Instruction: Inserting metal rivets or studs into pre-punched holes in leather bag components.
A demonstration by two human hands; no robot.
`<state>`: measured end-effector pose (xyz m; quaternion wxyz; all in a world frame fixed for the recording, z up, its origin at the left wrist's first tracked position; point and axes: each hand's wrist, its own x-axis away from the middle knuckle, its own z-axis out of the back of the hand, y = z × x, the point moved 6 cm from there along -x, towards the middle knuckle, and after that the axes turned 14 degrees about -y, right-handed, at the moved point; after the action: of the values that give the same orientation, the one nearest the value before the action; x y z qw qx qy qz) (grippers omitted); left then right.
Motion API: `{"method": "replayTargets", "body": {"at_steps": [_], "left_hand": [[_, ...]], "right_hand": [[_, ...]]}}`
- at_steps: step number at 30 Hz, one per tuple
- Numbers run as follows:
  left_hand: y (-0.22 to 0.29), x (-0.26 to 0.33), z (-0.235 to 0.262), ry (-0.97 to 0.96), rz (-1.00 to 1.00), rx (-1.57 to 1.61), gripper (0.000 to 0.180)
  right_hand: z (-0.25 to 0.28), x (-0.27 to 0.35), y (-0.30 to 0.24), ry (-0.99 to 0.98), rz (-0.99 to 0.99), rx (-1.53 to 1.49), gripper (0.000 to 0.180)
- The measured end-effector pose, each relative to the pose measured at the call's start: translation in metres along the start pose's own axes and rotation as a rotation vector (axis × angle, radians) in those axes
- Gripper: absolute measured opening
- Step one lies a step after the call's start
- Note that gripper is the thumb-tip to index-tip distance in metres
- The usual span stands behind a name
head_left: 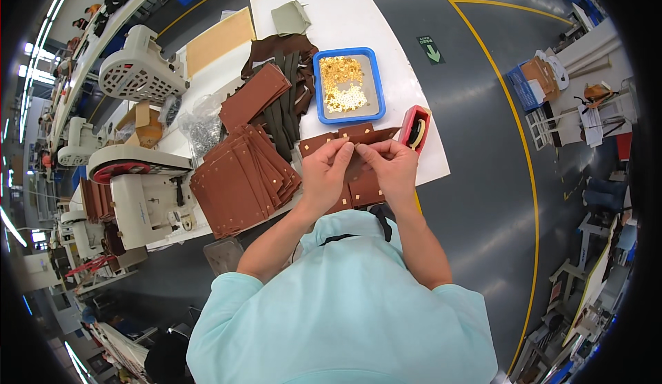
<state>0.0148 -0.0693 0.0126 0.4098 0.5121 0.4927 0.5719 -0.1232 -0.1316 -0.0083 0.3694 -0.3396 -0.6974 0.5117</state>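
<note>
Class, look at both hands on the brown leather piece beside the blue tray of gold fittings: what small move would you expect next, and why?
Probably pressing a fitting down into the brown leather piece. Both the left hand and right hand pinch at its top edge, fingertips nearly meeting, and the blue tray of gold fittings lies just beyond. Whether the fingers already hold one is too small to tell.

Matt brown leather panel (pixel 358 177); glossy blue plastic tray (pixel 318 87); shiny brass studs (pixel 343 84).

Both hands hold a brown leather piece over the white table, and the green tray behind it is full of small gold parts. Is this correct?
Not quite: the head view shows the tray is blue, not green. The rest holds: the left hand and right hand hold the brown leather piece over the white table, with small gold parts in the tray.
</note>
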Motion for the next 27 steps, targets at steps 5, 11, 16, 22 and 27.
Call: {"method": "replayTargets", "body": {"at_steps": [5, 11, 16, 22, 27], "left_hand": [[-0.022, -0.011, 0.017, 0.076, -0.11, 0.011, 0.02], [-0.009, -0.012, 0.03, 0.116, -0.296, -0.162, 0.014], [-0.012, -0.01, 0.033, 0.08, -0.135, -0.123, 0.016], [0.001, -0.015, 0.033, 0.127, -0.173, -0.214, 0.026], [0.005, -0.017, 0.029, 0.029, 0.004, -0.439, 0.034]], "right_hand": [[0.043, 0.01, 0.015, 0.128, -0.021, 0.017, 0.015], [0.177, 0.018, 0.128, 0.492, -0.183, 0.586, 0.033], [0.179, 0.006, 0.173, 0.239, -0.417, 0.758, 0.043], [0.178, 0.003, 0.18, 0.342, -0.442, 0.494, 0.032], [0.16, 0.008, 0.188, 0.437, -0.429, -0.083, 0.018]]}}
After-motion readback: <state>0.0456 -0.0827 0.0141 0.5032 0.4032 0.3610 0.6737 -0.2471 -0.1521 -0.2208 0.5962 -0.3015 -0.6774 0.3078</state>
